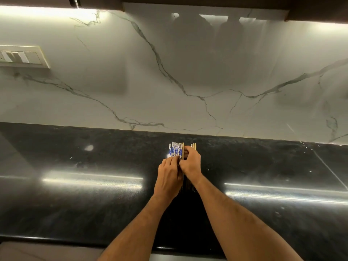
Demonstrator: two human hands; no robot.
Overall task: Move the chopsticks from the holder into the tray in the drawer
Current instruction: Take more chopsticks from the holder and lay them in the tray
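Observation:
Several chopsticks stand bunched near the back of the black countertop (94, 204). The left group has white tops with blue patterns (175, 150); the right group is plain wood (194, 146). My left hand (168, 178) closes around the blue-and-white chopsticks just below their tops. My right hand (191, 162) grips the plain wooden chopsticks beside them. The two hands touch each other. The holder itself is hidden behind my hands and wrists. No drawer or tray is in view.
A white marble backsplash (188, 72) rises behind the counter. A switch plate (22, 56) sits on it at the far left. Dark upper cabinets (310, 8) hang overhead. The counter's front edge (75, 240) runs along the bottom.

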